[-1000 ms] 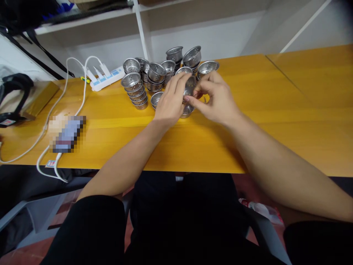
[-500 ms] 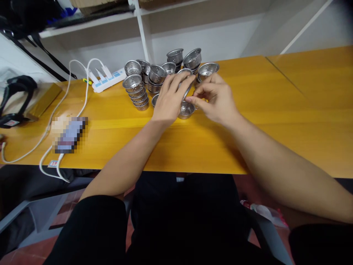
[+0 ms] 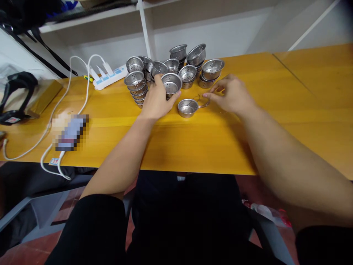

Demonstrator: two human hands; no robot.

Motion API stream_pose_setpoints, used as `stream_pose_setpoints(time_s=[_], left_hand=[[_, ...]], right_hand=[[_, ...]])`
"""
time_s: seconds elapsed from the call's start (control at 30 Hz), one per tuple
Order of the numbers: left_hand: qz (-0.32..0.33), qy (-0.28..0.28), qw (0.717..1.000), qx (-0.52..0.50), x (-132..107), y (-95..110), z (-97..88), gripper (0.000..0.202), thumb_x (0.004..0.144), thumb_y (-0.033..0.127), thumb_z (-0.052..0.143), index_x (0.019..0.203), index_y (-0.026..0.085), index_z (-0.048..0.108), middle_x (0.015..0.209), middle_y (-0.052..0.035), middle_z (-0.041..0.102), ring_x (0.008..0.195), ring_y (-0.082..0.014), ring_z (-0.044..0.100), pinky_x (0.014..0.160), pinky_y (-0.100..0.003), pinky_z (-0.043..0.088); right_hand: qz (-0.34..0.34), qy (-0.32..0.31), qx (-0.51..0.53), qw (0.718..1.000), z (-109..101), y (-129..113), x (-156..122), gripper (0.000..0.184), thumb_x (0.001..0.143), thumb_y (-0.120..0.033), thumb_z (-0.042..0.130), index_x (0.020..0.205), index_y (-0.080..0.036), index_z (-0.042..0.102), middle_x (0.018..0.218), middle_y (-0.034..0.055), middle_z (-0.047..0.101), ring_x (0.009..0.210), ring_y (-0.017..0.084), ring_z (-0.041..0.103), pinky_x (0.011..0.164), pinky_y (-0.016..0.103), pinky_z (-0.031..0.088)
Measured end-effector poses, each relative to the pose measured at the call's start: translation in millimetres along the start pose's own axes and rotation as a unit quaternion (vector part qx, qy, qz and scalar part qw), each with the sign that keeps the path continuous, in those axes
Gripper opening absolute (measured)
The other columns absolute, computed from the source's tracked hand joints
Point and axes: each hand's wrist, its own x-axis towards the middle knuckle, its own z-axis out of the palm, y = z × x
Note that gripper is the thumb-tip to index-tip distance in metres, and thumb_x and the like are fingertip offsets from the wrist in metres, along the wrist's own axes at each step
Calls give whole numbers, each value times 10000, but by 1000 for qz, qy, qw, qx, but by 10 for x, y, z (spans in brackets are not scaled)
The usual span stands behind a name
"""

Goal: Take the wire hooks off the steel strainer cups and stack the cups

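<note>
My left hand (image 3: 156, 100) is closed round a small perforated steel strainer cup (image 3: 171, 83), held upright just above the yellow table (image 3: 193, 140). A second strainer cup (image 3: 187, 107) sits alone on the table between my hands. My right hand (image 3: 233, 96) rests to its right, fingertips pinched on a thin wire ring (image 3: 202, 101) lying on the table. Behind them stand stacks of the same steel cups (image 3: 136, 85), with more cups (image 3: 211, 69) at the back right.
A white power strip (image 3: 106, 78) with plugs and white cables (image 3: 52, 121) lies at the back left. A blurred flat object (image 3: 70, 131) lies on the left of the table. A black strap and a box (image 3: 16, 99) sit at the far left. White shelving stands behind.
My hands have parted. The left hand carried one cup left toward the stacks. The right hand moved right and down to the wire ring. One cup stayed on the table.
</note>
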Motion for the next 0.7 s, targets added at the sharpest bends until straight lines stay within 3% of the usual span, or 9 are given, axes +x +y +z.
stream_pose_setpoints(time_s=[0.07,0.17,0.3,0.4,0.53,0.7], left_hand=[[-8,-12,1000,-19,-12,-68,27,857,1119,664,977,1738,277,527,1719,-260,766,1854,-544,622,1608,-809,386],[-4,-22,999,-41,-13,-122,76,829,1154,659,945,1763,304,507,1741,-244,767,1832,-501,666,1606,-784,410],[3,-21,998,-51,42,-191,145,902,1150,725,939,1801,290,491,1763,-245,744,1811,-465,680,1608,-748,424],[14,-16,997,-79,114,-322,209,983,1093,861,947,1777,293,527,1713,-211,765,1787,-458,688,1597,-739,446],[24,-21,992,-126,177,-507,238,1085,995,1023,932,1736,312,582,1720,-179,761,1758,-452,693,1584,-726,471],[45,-58,986,-147,148,-526,176,1151,944,1070,937,1746,315,604,1743,-173,751,1757,-467,678,1581,-735,468]], right_hand=[[-2,-11,-14,1000,35,147,33,426,1051,-536,1145,980,-229,858,1136,183,772,1062,384,790,1143,690,714],[-6,-16,-28,999,55,218,52,447,992,-533,1184,939,-242,850,1014,149,771,996,366,783,1081,648,740],[68,-112,-81,988,2,104,41,400,1068,-528,1076,954,-248,815,996,171,849,954,394,824,1051,683,750],[77,-138,-80,984,-37,44,18,392,1103,-613,991,1000,-292,792,1146,193,901,1084,457,864,1132,772,762],[28,-71,-49,996,-52,-21,-41,484,1171,-795,863,1221,-314,859,1469,241,845,1443,537,794,1372,838,642],[-93,-5,13,996,42,-435,-167,605,1235,-724,732,1624,-269,819,1678,245,777,1605,544,749,1461,818,584]])
